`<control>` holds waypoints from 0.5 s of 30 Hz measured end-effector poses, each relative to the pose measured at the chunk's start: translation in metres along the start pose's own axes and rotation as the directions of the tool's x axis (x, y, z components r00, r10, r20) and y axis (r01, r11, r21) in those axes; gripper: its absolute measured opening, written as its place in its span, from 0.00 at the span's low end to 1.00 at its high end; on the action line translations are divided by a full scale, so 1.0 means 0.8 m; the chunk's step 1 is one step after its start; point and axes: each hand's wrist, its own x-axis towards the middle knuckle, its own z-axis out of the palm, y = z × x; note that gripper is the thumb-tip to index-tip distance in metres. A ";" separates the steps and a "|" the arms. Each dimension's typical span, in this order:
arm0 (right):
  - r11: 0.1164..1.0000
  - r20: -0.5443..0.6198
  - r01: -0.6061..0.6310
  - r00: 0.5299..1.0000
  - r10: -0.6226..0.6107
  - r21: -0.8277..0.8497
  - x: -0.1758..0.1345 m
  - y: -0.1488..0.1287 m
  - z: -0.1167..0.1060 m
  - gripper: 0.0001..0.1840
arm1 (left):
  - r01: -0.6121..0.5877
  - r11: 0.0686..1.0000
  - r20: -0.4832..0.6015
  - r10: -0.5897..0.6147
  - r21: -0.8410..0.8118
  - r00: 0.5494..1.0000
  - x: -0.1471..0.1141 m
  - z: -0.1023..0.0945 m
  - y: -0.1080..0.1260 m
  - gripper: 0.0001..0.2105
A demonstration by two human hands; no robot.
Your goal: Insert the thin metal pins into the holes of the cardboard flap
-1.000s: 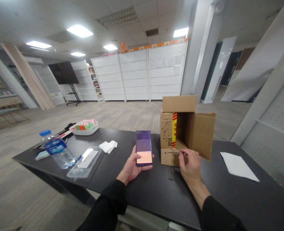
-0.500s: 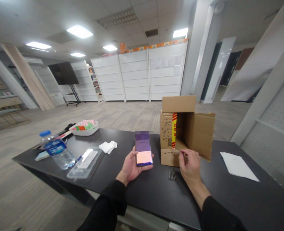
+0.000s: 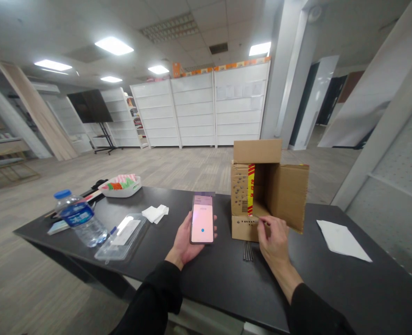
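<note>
A smartphone [image 3: 202,221] with a lit pinkish screen rests upright in my left hand [image 3: 186,242], the fingers wrapped behind it. My right hand [image 3: 275,239] is at the lower front flap of an open cardboard box [image 3: 241,228], its thumb and forefinger pinched. A thin sliver, seemingly a nail [image 3: 256,216], pokes from the fingertips; most of it is hidden. A row of small holes runs along that flap, and many dark dots mark the box's left front flap. Several dark nails [image 3: 248,251] lie side by side on the table below the box.
On the black table [image 3: 223,284] a water bottle [image 3: 80,218] leans at the left beside a clear plastic case [image 3: 122,239]. White tissues [image 3: 155,213] and a white basket [image 3: 120,188] with colourful packets are farther back. Folded white paper [image 3: 343,241] lies at the right.
The phone has turned to face me more squarely and shifted slightly left, and its screen has changed from purple to pink. My right hand stays pinched at the box flap.
</note>
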 end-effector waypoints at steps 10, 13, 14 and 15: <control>1.000 -0.002 0.005 1.000 -0.005 0.003 -0.001 0.002 0.001 0.04 | -0.001 0.999 -0.003 0.001 -0.034 1.000 -0.002 -0.001 0.004 0.27; 1.000 -0.003 0.005 1.000 -0.005 0.001 -0.001 0.003 0.001 0.03 | -0.004 0.999 -0.021 0.003 -0.038 1.000 -0.003 0.001 0.005 0.27; 1.000 -0.002 0.005 1.000 -0.005 0.000 -0.001 0.003 0.001 0.03 | -0.002 0.999 -0.026 0.001 -0.039 1.000 -0.003 0.001 0.005 0.27; 1.000 -0.001 0.005 1.000 -0.005 -0.003 -0.001 0.003 0.001 0.03 | -0.002 0.999 -0.029 0.001 -0.041 1.000 -0.003 0.001 0.006 0.27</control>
